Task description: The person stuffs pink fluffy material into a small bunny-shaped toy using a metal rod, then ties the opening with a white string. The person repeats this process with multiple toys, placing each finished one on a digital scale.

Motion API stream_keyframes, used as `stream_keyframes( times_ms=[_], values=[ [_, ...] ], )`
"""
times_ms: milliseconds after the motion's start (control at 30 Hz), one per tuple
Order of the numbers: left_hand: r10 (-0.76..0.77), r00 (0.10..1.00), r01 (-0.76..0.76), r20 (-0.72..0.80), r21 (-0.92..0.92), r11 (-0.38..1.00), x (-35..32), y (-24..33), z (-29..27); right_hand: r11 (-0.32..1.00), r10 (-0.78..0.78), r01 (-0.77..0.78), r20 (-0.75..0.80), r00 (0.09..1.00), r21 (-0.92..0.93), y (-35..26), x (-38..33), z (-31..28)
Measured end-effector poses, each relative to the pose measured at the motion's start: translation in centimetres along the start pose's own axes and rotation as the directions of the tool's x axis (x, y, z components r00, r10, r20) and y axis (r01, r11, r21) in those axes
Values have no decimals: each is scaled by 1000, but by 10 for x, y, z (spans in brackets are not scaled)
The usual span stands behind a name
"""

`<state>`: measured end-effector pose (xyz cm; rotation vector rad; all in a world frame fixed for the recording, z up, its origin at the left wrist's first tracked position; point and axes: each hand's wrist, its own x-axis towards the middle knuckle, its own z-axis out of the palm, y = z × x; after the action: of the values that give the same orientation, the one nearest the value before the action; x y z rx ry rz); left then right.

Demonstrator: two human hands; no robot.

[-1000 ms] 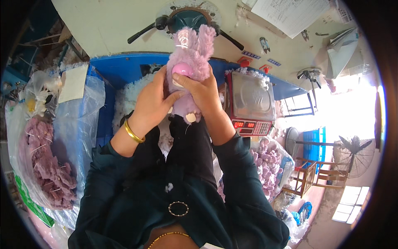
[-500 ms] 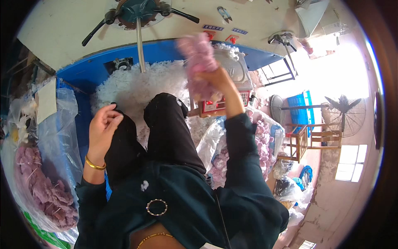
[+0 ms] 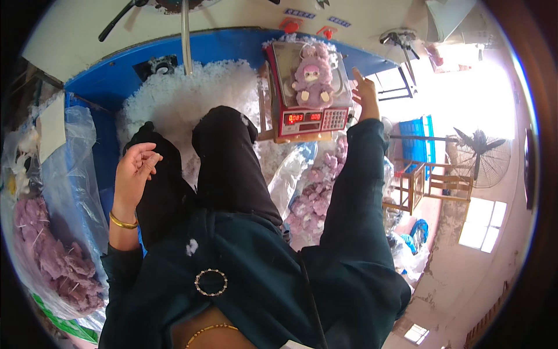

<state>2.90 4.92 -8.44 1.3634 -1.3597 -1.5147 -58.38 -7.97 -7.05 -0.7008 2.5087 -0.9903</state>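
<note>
A plush toy (image 3: pixel 314 93) lies on a scale (image 3: pixel 285 63), the right hand (image 3: pixel 365 93) spread beside it. The left hand (image 3: pixel 135 168) (fingers loosely bent) hangs well apart.

From afar I see a dark teal long-sleeved top (image 3: pixel 250 256) bearing a beaded ring ornament (image 3: pixel 211 270), black trousers (image 3: pixel 226 168), a gold necklace (image 3: pixel 214 327) and a gold bangle (image 3: pixel 122 223) around the left wrist (image 3: pixel 123 205).

Right-hand gap: my right hand (image 3: pixel 367 96) has open room just beside the scale (image 3: pixel 283 72), its body the nearest obstacle.
Scale pan: the plush toy (image 3: pixel 314 87) blocks the middle; a bare strip shows on its left.
Fluff (image 3: pixel 215 87): open above, the metal tube (image 3: pixel 186 43) jutting in.
Left-hand side: plastic bag (image 3: pixel 81 168) outward of my left hand (image 3: pixel 136 171).
</note>
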Motion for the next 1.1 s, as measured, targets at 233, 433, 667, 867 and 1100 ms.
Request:
stream_keyframes(
  times_ms=[233, 433, 667, 867, 1100],
  values=[
    [44, 994, -47, 101, 20, 999, 10, 9, 34, 970, -234, 222, 593, 770, 95, -32, -88, 60],
    [143, 990, -141, -2, -192, 971, -1, 20, 56, 626, -707, 578, 694, 136, 524, -60, -278, 108],
    [919, 387, -781, -73, 505, 369, 60, 47, 58, 45, -981, 951, 194, -16, 305, -127, -341, 95],
    [477, 859, -470, -185, 86, 879, 101, 77, 55, 335, -941, 835, 193, 277, 436, -146, -328, 151],
    [545, 799, -511, -254, 190, 838, 103, 81, 70, 462, -867, 755, 416, 274, 465, -128, -295, 147]
  ],
)
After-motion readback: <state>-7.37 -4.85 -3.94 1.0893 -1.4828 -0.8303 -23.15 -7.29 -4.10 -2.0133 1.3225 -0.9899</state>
